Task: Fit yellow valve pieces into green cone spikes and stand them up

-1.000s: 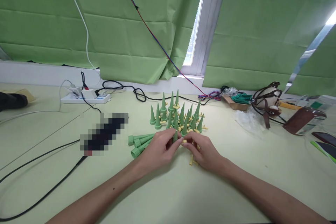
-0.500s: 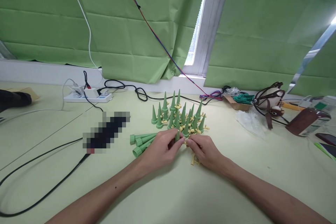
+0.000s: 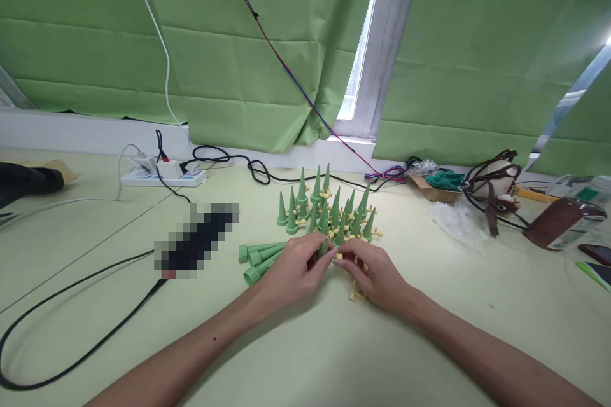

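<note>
Left hand point(image 3: 296, 270) grips a green cone point(image 3: 324, 247), tip up, well short of the tabletop's point(image 3: 305, 356) back edge! Right hand point(image 3: 375, 267), its grip pinched on a yellow tap point(image 3: 338, 257), sits just right of the cone; can't tell whether they join.

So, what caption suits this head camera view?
Left hand holds a green spike, right hand a yellow piece, with more green spikes standing beyond.
</note>
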A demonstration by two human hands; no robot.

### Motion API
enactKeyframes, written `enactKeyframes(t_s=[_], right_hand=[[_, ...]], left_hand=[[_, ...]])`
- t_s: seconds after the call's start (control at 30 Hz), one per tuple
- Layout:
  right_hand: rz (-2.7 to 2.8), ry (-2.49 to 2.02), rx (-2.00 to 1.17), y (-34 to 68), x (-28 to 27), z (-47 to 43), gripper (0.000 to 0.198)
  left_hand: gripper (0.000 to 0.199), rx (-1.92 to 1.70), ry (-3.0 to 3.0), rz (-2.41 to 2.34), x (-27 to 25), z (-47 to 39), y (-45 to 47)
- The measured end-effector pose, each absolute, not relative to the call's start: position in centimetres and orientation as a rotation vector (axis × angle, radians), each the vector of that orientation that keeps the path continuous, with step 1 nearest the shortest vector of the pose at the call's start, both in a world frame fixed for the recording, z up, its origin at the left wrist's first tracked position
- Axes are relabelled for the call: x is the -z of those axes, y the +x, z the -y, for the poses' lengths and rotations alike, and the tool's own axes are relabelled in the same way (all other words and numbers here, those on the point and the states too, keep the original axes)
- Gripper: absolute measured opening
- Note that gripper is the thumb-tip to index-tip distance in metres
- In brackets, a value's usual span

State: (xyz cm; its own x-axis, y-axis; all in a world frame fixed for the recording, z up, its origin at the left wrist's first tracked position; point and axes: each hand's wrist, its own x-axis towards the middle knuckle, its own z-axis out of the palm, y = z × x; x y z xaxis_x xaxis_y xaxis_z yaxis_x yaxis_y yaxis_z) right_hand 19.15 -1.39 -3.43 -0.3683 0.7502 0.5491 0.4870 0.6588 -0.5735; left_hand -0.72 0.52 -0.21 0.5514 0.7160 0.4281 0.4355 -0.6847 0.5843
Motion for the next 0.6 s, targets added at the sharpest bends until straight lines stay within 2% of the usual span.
enactKeyframes(t_s=[0.23,0.4,0.5,0.6], right_hand=[[2.102,-0.981,-0.372,19.23,3.73,1.12,0.033],[2.116,-1.020,-0.401,19.39,3.88,1.01,0.038],[2.083,-1.065,-0.427,19.31,3.65,1.17,0.031],[2.051,-1.045,-0.470,19.20,3.38,1.38,0.011]], left_hand=[[0.023,-0.897,2.410,-0.907,0.29,-0.37,-0.73],[0.023,-0.879,2.418,-0.907,0.25,-0.48,-0.82],[0.022,-0.896,2.423,-0.930,0.25,-0.53,-0.84],[0.023,-0.904,2.405,-0.943,0.24,-0.51,-0.83]])
